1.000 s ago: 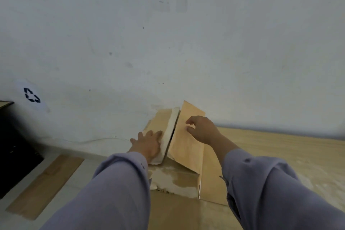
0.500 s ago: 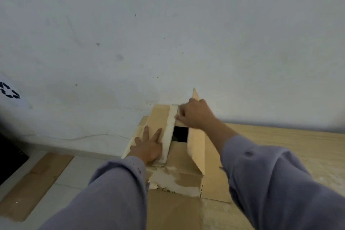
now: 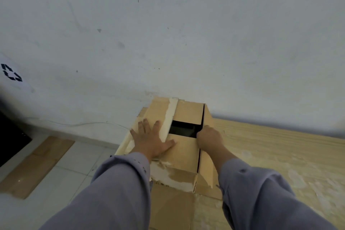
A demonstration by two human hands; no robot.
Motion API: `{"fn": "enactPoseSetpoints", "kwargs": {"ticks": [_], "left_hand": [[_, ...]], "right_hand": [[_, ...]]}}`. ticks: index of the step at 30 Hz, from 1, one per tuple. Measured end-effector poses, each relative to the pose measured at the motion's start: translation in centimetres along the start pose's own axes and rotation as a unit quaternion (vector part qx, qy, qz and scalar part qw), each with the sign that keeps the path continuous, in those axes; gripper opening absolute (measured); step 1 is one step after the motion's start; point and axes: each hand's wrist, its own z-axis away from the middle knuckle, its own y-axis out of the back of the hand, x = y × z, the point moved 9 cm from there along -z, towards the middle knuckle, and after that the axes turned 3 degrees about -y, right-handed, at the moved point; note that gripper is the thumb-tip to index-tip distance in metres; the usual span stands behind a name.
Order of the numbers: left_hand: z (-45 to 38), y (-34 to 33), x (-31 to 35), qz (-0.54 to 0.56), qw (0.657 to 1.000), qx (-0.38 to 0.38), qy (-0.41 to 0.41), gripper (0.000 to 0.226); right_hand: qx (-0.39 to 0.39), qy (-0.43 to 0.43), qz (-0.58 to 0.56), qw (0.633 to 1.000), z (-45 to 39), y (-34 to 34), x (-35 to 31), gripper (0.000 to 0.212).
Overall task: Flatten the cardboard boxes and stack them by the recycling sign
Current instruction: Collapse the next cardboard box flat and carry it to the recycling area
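Note:
A brown cardboard box (image 3: pixel 188 115) stands against the white wall, at the left end of a pale wooden surface. Its top flaps are partly parted, with a dark gap between them. My left hand (image 3: pixel 151 141) lies flat, fingers spread, on the left top flap beside a strip of whitish tape. My right hand (image 3: pixel 210 137) curls around the edge of the right flap at the gap. A flattened cardboard sheet (image 3: pixel 35 166) lies on the tiled floor at the left. The recycling sign (image 3: pixel 11 75) is on the wall at the far left.
The pale wooden surface (image 3: pixel 280 155) stretches to the right of the box. White floor tiles (image 3: pixel 71 170) lie to the left. A dark object (image 3: pixel 11 136) fills the left edge. A thin white cable (image 3: pixel 84 123) runs along the wall base.
The right flap, which stood upright, has come down to the box's right side with my right hand on it. My left hand spread flat on the left flap. The view shifted right.

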Motion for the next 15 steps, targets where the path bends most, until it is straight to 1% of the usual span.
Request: {"fn": "enactPoseSetpoints", "kwargs": {"ticks": [2, 3, 5, 7, 11, 13, 15], "left_hand": [[-0.1, 1.1, 1.0, -0.010, 0.999, 0.024, -0.024, 0.092], [-0.1, 2.0, 1.5, 0.013, 0.998, 0.037, -0.044, 0.085], [0.1, 4.0, 2.5, 0.108, 0.990, 0.041, -0.079, 0.073], [0.1, 6.0, 2.7, 0.191, 0.977, 0.028, -0.092, 0.069], [0.4, 9.6, 2.1, 0.234, 0.968, 0.024, -0.089, 0.059], [0.7, 10.4, 1.7, 0.260, 0.963, 0.012, -0.072, 0.046], [0.8, 10.6, 0.9, 0.245, 0.969, 0.008, -0.044, 0.037]], "right_hand": [[-0.012, -0.017, -0.021, 1.000, -0.3, 0.3, 0.6, 0.024], [-0.002, -0.028, -0.037, 0.999, -0.4, 0.7, 1.1, 0.022], [0.018, -0.047, -0.065, 0.997, -0.1, 1.4, 2.2, 0.022], [0.033, -0.053, -0.068, 0.996, 0.3, 2.1, 3.1, 0.023], [0.027, -0.076, -0.053, 0.995, 1.1, 2.7, 5.5, 0.026], [0.030, -0.094, -0.056, 0.994, 1.5, 2.9, 7.3, 0.027], [0.031, -0.110, -0.060, 0.992, 2.0, 2.9, 9.3, 0.028]]}}
